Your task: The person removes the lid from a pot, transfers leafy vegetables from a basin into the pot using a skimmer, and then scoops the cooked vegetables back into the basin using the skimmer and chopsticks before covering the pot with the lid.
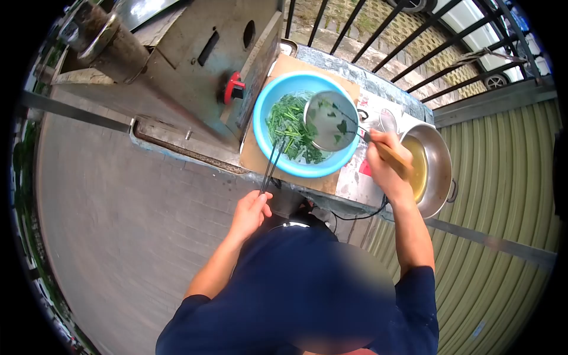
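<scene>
My left hand [249, 214] grips a pair of dark chopsticks [272, 168], whose tips reach into cut green vegetables [288, 121] in a light blue basin [264, 160]. The greens lie in what looks like water. In my right hand [387, 165] is the wooden handle of a round mesh strainer [325, 135]. Its mesh overlaps the right side of the basin, with a few leaf pieces stuck on it. The strainer hides part of the basin's contents behind it.
Right of the basin stands a metal pan [436, 160] with yellowish liquid. A metal stove cabinet [195, 65] with a red knob [233, 88] rises at the left. Black railings [378, 35] border the back, and a ribbed green shutter [497, 171] fills the right.
</scene>
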{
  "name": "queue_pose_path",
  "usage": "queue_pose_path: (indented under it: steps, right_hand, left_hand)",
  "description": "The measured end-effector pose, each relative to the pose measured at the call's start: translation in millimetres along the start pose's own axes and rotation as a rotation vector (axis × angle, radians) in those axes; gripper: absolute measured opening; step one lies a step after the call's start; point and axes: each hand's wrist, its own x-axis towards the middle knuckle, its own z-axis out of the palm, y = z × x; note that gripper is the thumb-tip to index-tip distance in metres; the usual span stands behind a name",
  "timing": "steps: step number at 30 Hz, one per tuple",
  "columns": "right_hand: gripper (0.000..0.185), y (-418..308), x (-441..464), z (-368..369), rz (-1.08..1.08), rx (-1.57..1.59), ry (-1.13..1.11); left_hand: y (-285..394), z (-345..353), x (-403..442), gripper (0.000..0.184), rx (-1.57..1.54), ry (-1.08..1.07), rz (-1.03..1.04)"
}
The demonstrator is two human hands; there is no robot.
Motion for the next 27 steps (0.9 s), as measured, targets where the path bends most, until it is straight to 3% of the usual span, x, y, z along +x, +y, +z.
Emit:
queue_pose_path:
  steps: [1,6,7,9,10,13,17,23,25,27]
  right_hand:
    - [0.015,4.0,1.4,2.6,-0.064,-0.158,-0.045]
    - [0.017,-10.5,-7.2,-29.2,-0.022,-0.129,0.073]
    - [0.017,-5.7,-9.2,-37.2,0.013,-0.068,0.106]
    - [0.013,6.9,-23.0,-59.9,0.296,0.190,0.158]
    - [0.012,3.6,-26.8,-73.4,0.371,0.444,0.214]
    - [0.011,5.3,-46.1,-126.7,0.428,0.529,0.394]
    - [0.010,25.2,-90.6,-194.2,0.454,0.366,0.627]
    - [0.013,91.0,-150.4,-222.6,0.598,0.090,0.728]
    - [0.014,104.4,-159.1,-222.1,0.464,-0.418,0.597]
    - [0.017,117.3,-164.9,-222.5,0.427,-0.491,0.599]
  left_hand:
    - [3.2,2.1,6.4,0.028,0.019,-0.020,0.018]
    - [14.8,8.8,17.4,0.028,0.049,-0.026,0.026]
    - [15.1,10.6,17.9,0.028,0.062,-0.024,0.022]
    - [18.9,16.6,19.4,0.027,0.061,-0.036,0.020]
    - [19.7,19.7,20.3,0.027,0.043,-0.028,0.014]
    - [17.8,27.7,25.8,0.026,0.069,-0.029,0.005]
    - [17.6,40.1,33.8,0.027,0.146,-0.042,-0.004]
    - [31.2,78.6,37.5,0.027,0.259,-0.086,-0.001]
    - [34.0,90.5,37.1,0.025,0.273,-0.094,-0.001]
    - [35.1,100.6,37.5,0.025,0.310,-0.099,-0.014]
